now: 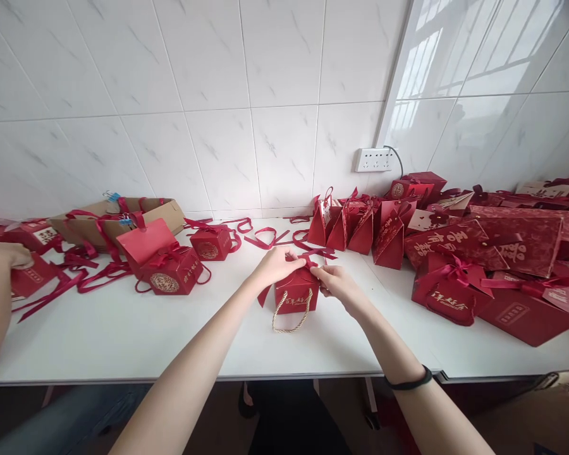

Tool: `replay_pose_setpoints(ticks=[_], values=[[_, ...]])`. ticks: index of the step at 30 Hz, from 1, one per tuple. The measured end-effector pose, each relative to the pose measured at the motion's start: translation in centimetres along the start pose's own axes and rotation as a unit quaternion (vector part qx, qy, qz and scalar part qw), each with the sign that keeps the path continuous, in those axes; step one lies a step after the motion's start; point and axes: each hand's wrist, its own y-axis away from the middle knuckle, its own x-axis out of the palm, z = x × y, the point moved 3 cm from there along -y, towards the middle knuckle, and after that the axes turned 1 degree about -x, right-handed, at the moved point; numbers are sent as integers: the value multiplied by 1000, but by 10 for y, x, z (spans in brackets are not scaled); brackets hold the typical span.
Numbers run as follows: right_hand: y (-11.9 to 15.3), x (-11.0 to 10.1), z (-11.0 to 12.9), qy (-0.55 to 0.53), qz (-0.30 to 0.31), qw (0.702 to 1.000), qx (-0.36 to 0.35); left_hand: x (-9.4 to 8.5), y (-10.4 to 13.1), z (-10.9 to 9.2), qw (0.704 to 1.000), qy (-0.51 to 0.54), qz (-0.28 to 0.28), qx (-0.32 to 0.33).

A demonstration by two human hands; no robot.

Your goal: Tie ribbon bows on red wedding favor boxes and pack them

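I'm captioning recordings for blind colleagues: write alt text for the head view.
A person's left hand and right hand pinch ribbon atop a red box with a gold rope handle on a white table. More red boxes crowd the right; a ribbon-draped cardboard box and another person's hand are at left.

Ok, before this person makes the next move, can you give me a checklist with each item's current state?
1. Left hand and right hand both at the red box's top: ok.
2. Box standing on the white table: ok.
3. Gold rope handle clear of the fingers: ok, it hangs in front.
4. Ribbon at the box top tied tight: cannot tell, fingers cover it.
5. Tabletop behind free of loose ribbon strands: not ok.
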Motion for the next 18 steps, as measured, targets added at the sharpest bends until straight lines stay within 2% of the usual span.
replay_pose_setpoints(ticks=[6,11,18], values=[[17,8,0,24,-30,998,-55,7,3,0,998,-26,-53,7],[35,13,7,45,-72,995,-53,9,3,-2,997,-40,-61,15],[52,16,9,52,-45,997,-35,10,3,1,998,-26,-56,15]])
